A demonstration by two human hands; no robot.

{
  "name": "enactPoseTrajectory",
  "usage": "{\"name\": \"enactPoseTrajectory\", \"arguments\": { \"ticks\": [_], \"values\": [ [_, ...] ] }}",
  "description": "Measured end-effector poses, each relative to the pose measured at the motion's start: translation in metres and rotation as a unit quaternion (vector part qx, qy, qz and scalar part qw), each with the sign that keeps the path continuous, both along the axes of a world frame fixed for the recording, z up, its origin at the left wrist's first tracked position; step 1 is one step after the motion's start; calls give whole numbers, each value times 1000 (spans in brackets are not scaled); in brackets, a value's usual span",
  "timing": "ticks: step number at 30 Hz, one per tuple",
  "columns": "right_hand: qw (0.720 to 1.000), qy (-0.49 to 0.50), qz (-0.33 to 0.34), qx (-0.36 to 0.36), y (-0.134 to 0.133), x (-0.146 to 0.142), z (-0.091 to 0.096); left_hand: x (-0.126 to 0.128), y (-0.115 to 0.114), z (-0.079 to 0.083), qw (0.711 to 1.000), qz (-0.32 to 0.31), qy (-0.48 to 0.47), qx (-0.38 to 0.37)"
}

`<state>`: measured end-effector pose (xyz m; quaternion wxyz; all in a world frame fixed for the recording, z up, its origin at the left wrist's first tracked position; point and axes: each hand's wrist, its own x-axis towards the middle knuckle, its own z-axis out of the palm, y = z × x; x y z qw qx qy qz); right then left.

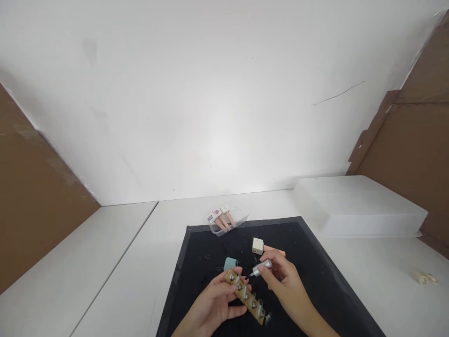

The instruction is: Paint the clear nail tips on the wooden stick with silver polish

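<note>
My left hand (220,299) grips a narrow gold-brown bar (247,297) that slants down to the right. Along the bar sits a row of silvery round studs, with several clear nail tips (260,308) standing out from them. Between the fingers of my right hand (286,285) is a silver-capped polish brush (261,267), its tip pointing down-left close to the upper nail tips. Whether the brush touches one, I cannot tell. Just beyond my left fingers, a pale teal block-shaped object (230,264) rests on the black mat (206,248).
Past my right hand lies a white-bodied bottle (257,245) with a long pink cap. A clear tray (242,216) at the mat's far edge holds several similar bottles. A translucent white bin (365,206) stands at right, near small beige loops (423,278). A white wall rises behind.
</note>
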<state>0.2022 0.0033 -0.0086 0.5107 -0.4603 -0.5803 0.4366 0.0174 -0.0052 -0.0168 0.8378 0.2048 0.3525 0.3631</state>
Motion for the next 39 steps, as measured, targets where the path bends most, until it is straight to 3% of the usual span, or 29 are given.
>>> {"name": "enactPoseTrajectory", "arguments": {
  "ticks": [16,29,39],
  "values": [
    [996,-46,76,4,-5,-1,9,1,1,0,1000,5,-1,2],
    [999,-41,21,-9,-2,-1,3,0,0,1,1000,1,0,4],
    [1000,-2,-9,25,-1,0,2,-1,2,-3,1000,1,-2,4]
  ]
}}
